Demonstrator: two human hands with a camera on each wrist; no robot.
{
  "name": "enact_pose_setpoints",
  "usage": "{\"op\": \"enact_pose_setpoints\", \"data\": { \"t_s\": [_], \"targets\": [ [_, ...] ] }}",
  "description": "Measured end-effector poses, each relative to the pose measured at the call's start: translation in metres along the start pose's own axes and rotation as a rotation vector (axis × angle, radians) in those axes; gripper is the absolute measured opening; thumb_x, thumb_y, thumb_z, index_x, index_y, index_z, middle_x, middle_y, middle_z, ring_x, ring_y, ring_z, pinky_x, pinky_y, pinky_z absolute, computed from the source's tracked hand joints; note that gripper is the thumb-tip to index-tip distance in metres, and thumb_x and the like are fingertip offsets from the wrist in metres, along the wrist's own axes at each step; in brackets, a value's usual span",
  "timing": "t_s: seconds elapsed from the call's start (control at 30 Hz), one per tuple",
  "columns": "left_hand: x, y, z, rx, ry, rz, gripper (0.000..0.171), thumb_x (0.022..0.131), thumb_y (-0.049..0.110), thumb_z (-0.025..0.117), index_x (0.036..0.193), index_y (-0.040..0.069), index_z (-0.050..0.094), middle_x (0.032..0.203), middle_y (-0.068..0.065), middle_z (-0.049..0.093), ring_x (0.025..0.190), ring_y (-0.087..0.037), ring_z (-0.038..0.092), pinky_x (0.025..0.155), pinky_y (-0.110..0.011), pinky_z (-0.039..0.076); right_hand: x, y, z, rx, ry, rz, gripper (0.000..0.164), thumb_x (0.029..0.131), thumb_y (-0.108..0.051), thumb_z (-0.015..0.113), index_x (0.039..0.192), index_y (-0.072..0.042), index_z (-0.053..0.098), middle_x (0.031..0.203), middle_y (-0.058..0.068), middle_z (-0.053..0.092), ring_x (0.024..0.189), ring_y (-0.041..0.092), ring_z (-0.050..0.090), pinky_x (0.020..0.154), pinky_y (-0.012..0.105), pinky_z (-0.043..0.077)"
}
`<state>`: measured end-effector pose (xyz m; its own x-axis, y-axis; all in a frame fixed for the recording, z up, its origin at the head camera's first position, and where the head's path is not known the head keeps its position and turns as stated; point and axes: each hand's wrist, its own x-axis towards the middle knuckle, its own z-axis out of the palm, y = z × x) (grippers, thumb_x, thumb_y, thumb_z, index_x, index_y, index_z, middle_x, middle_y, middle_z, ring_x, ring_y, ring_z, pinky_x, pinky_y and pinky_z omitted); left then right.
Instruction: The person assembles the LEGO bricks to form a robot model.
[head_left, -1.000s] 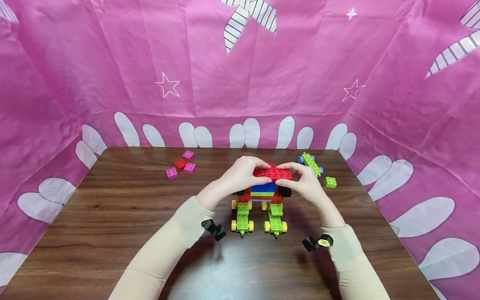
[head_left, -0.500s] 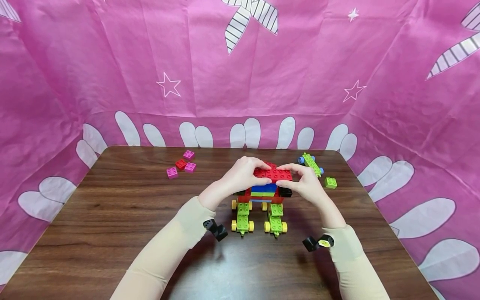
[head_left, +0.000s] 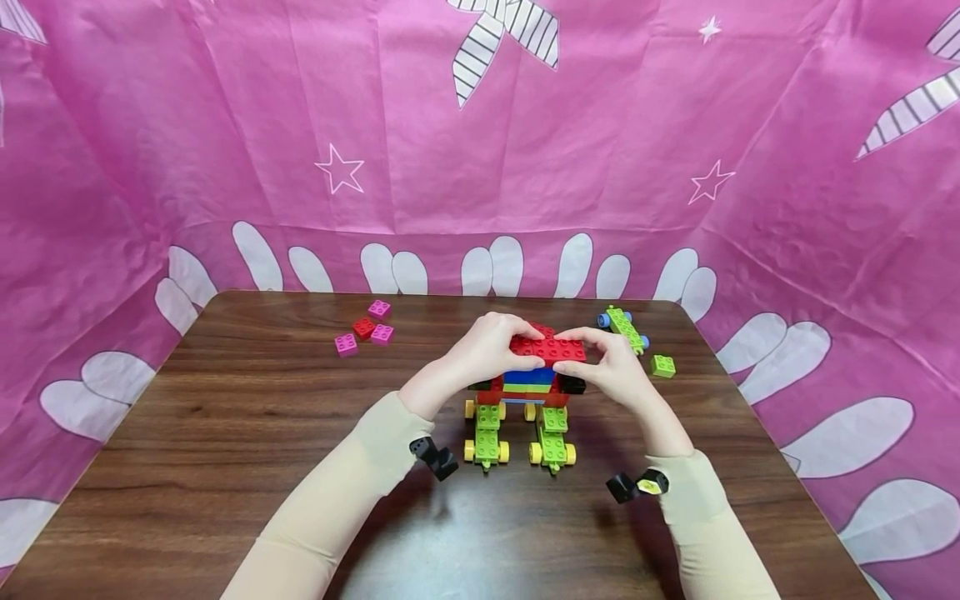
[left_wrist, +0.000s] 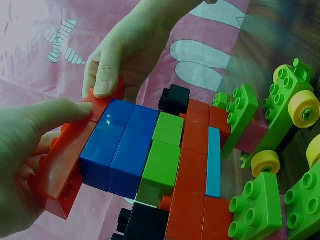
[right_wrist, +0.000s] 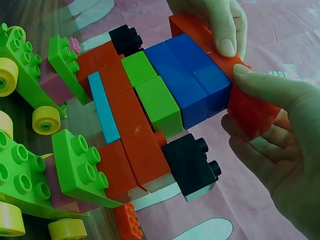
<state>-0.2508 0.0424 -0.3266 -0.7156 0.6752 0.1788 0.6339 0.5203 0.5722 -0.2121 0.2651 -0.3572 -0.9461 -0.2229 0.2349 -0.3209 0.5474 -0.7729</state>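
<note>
A toy figure of building bricks stands on the table, with red bricks point(head_left: 558, 349) across its top. My left hand point(head_left: 491, 348) grips the red row at its left end, thumb in front and fingers behind. At the other end my right hand point(head_left: 617, 372) pinches the same row between thumb and fingers. Below come blue bricks point(left_wrist: 120, 147), lime green bricks point(right_wrist: 152, 92) and a wider red layer point(left_wrist: 192, 165) with a black brick point(right_wrist: 190, 165) sticking out on each side. Two lime green wheeled bases point(head_left: 487, 446) with yellow wheels carry the figure. Part of the top is hidden by my fingers.
Loose pink bricks point(head_left: 346, 345) and one red brick point(head_left: 363, 328) lie at the back left of the brown table point(head_left: 247, 400). Back right are a green wheeled base point(head_left: 625, 328) with blue wheels and a small green brick point(head_left: 663, 365). Pink cloth point(head_left: 420, 167) surrounds the table.
</note>
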Motion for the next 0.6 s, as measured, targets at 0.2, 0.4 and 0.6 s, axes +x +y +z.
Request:
{"op": "enact_pose_setpoints", "data": {
  "t_s": [0.2, 0.4, 0.6],
  "targets": [
    [0.0008, -0.0004, 0.0002, 0.004, -0.002, 0.005, 0.039, 0.084, 0.028, 0.075, 0.117, 0.009, 0.070, 0.115, -0.006, 0.070, 0.106, -0.019, 0.062, 0.089, -0.028, 0.051, -0.0004, 0.0000, 0.0001, -0.018, 0.006, -0.018, 0.034, 0.081, -0.018, 0.078, 0.113, -0.008, 0.069, 0.100, 0.011, 0.071, 0.082, 0.015, 0.060, 0.062, 0.025, 0.053],
    [0.0009, -0.0012, 0.0009, -0.001, 0.001, 0.009, 0.039, 0.084, 0.028, 0.075, 0.117, 0.009, 0.070, 0.115, -0.006, 0.070, 0.106, -0.018, 0.062, 0.089, -0.028, 0.052, -0.0003, 0.0009, 0.0005, -0.033, 0.014, -0.039, 0.035, 0.080, -0.017, 0.079, 0.112, -0.008, 0.069, 0.101, 0.010, 0.071, 0.085, 0.014, 0.061, 0.066, 0.024, 0.053],
    [0.0002, -0.0026, 0.0018, 0.001, 0.008, 0.005, 0.040, 0.084, 0.029, 0.076, 0.118, 0.009, 0.070, 0.114, -0.005, 0.070, 0.104, -0.017, 0.063, 0.088, -0.028, 0.052, 0.0003, 0.0020, 0.0015, -0.044, 0.017, -0.031, 0.036, 0.079, -0.019, 0.080, 0.111, -0.007, 0.068, 0.100, 0.010, 0.071, 0.086, 0.014, 0.061, 0.066, 0.024, 0.053]
  ]
}}
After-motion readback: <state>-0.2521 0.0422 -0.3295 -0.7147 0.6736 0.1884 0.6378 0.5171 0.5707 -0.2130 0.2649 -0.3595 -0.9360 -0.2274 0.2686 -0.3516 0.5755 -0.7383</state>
